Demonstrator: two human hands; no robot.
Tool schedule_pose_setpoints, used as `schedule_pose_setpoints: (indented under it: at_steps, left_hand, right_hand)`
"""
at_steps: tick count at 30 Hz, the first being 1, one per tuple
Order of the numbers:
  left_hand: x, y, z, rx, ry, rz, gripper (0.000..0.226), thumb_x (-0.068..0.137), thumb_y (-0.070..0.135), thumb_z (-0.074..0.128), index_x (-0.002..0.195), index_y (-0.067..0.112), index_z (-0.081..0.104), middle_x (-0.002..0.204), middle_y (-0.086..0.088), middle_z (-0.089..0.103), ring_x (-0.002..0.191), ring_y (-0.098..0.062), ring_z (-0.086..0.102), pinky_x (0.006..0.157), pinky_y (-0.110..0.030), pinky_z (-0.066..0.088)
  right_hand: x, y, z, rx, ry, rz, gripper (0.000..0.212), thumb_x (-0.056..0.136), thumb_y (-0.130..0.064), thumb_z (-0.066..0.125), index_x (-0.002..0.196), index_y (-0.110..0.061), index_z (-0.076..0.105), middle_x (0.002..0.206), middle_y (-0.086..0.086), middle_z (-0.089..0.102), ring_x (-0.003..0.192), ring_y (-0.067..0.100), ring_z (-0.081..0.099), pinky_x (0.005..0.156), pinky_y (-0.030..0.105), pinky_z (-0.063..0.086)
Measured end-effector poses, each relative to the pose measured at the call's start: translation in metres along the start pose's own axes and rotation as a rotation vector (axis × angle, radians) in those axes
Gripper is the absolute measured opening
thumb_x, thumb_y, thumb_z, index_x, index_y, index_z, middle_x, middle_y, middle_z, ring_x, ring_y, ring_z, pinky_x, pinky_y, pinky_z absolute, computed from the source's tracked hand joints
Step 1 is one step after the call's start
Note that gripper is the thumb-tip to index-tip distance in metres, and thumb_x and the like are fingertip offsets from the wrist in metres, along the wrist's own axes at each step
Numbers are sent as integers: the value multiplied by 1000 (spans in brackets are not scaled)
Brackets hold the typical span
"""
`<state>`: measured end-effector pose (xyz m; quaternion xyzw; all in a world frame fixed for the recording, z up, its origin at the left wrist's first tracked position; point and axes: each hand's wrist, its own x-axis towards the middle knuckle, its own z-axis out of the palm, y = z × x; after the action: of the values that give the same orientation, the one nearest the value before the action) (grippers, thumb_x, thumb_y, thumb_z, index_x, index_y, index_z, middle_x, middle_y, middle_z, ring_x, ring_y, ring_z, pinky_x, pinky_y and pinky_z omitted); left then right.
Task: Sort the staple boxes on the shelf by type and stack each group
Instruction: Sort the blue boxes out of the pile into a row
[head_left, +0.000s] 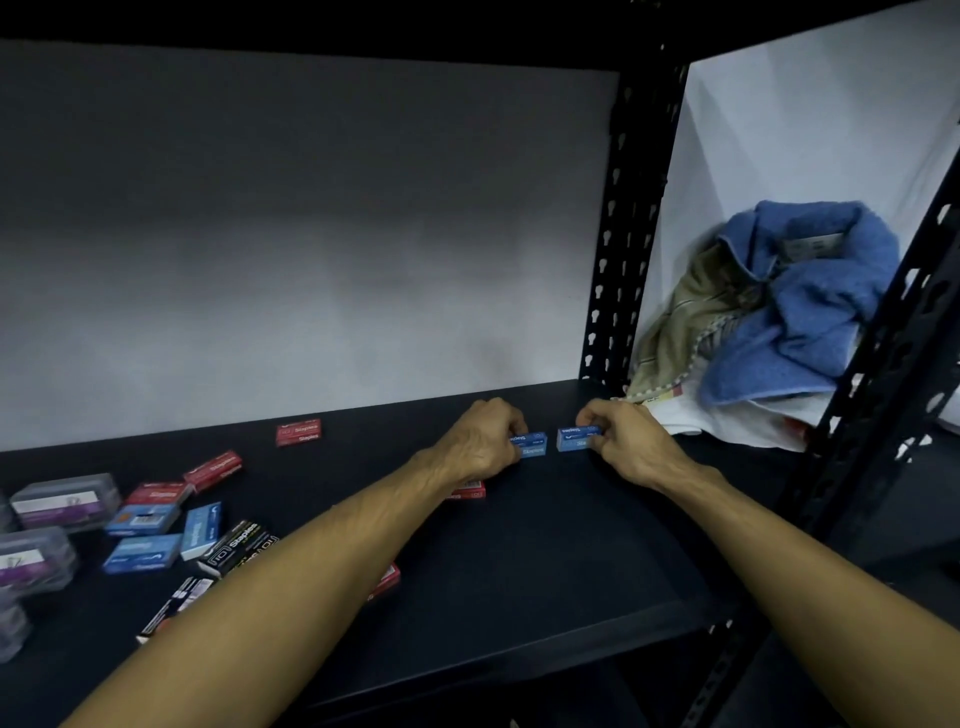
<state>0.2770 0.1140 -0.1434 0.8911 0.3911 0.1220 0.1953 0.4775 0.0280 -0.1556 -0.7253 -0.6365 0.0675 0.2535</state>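
Far back on the black shelf, my left hand pinches a blue staple box and my right hand pinches a second blue staple box. The two boxes lie side by side with a small gap between them. Several more boxes are scattered at the left: red boxes, blue boxes and black boxes. A red box pokes out from under my left wrist. Another red box shows below my left forearm.
Clear plastic cases with purple labels stand at the far left edge. A perforated black upright closes the bay on the right. Beyond it lies a heap of blue and beige cloth. The white wall behind is close.
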Motion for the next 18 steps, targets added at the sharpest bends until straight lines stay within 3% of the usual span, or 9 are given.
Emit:
schedule_pose_setpoints:
  at_steps: [4,9,12,18]
  left_hand:
    - [-1,3,0,-6,5,1,29,87,10,69,115,14,69,116,-3,67,96,-14,61,84,-24,48]
    - [-9,3,-6,-48,19,4,47,87,24,71,131,12,58,126,-6,62,110,-20,60,89,-23,46]
    - [-21,-5,-16,-82,47,4,56,87,35,71,135,13,54,132,-7,58,117,-20,58,98,-28,47]
    - [-66,-38,-54,-87,122,-19,48,91,37,66,133,18,56,127,-4,60,114,-17,59,96,-30,50]
  right_hand:
    - [1,6,1,7,7,21,21,89,-8,65,93,-28,61,91,-4,68,75,7,59,75,29,50]
    - [-2,2,3,0,23,53,41,85,-13,71,124,-19,61,111,1,64,85,11,57,83,25,45]
    - [-5,-10,0,-57,72,47,50,84,-23,72,131,-20,57,123,2,53,100,18,55,88,30,45]
    - [-2,-69,6,-67,143,-69,39,90,-27,67,127,-17,60,129,6,51,120,23,49,97,37,45]
